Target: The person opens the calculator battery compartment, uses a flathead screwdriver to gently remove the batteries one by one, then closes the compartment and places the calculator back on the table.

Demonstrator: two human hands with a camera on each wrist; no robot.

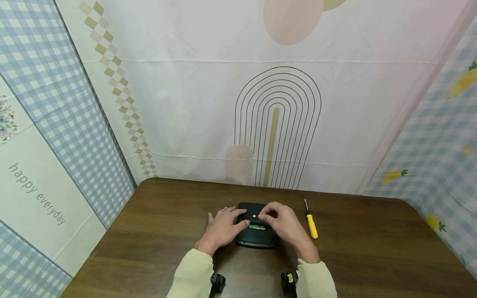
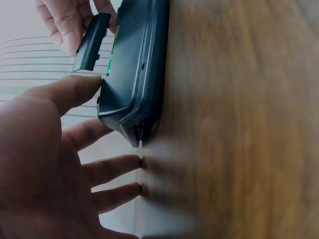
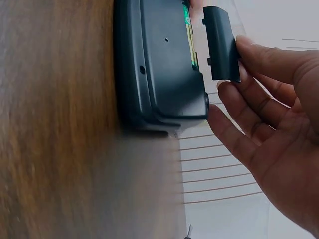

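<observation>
A black calculator-like device (image 1: 255, 241) lies on the table with its underside up. A green battery (image 1: 257, 227) shows in its uncovered compartment. My right hand (image 1: 287, 224) pinches a small black battery cover (image 3: 220, 45) between thumb and fingers. The cover is held tilted just above the compartment, apart from it; one of that hand's fingers touches the device's edge. My left hand (image 1: 222, 228) rests at the device's left side, fingers spread and mostly straight. Its thumb (image 2: 82, 91) touches the underside near the compartment. A white round spot (image 1: 254, 216) is on the device's back.
A screwdriver (image 1: 311, 223) with a yellow and black handle lies right of the right hand, its tip pointing away. The brown wooden table (image 1: 156, 231) meets a patterned white cloth (image 1: 186, 124) at the back; checked cloths hang at both sides.
</observation>
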